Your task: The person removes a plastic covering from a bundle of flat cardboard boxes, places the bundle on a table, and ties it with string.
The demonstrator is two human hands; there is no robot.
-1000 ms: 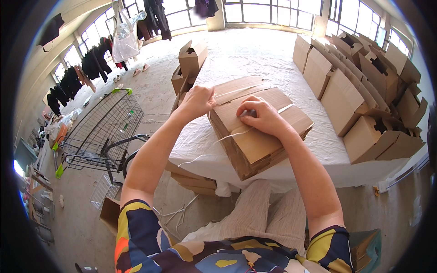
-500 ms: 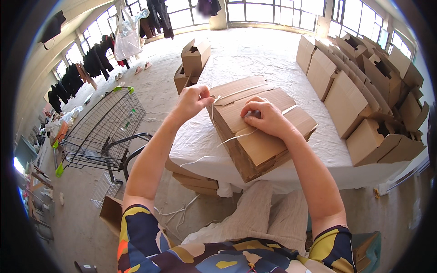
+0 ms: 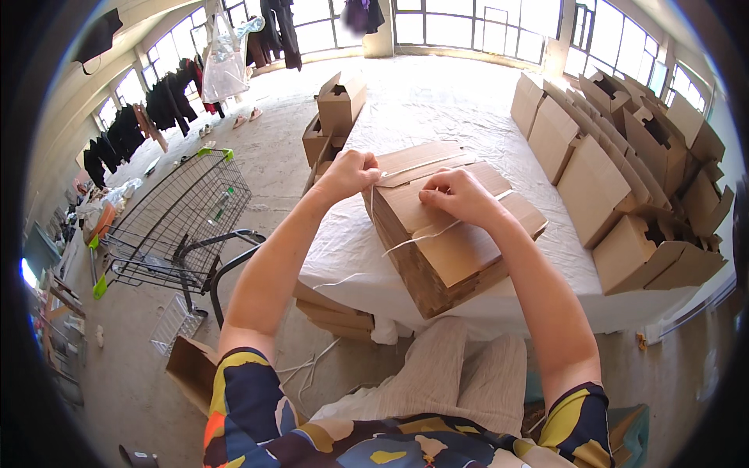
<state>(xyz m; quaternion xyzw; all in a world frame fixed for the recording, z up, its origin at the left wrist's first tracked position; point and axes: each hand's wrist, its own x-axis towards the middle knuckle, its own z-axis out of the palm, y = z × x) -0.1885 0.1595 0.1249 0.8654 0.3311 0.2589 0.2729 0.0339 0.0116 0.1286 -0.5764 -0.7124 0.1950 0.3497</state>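
Observation:
A stack of flattened cardboard boxes [image 3: 468,242] lies at an angle on the near edge of the white-covered table. White string [image 3: 421,161] crosses its top, and a second strand [image 3: 425,236] runs over its nearer part with a loose end. My left hand [image 3: 349,176] is closed in a pinch on the string at the stack's far left corner. Over the middle of the top sheet is my right hand [image 3: 464,196], its fingers curled and thumb near the fingertips; what they hold, if anything, is hidden.
Rows of folded boxes [image 3: 597,171] stand on the table's right side. Another open box [image 3: 342,103] is at its far left edge. A wire shopping cart [image 3: 175,218] stands on the floor to the left. More flat cardboard [image 3: 335,316] lies below the table edge.
My left hand's fingers have drawn tighter together at the corner string. My right hand has turned slightly, its fingers less tucked under. The view has shifted a little.

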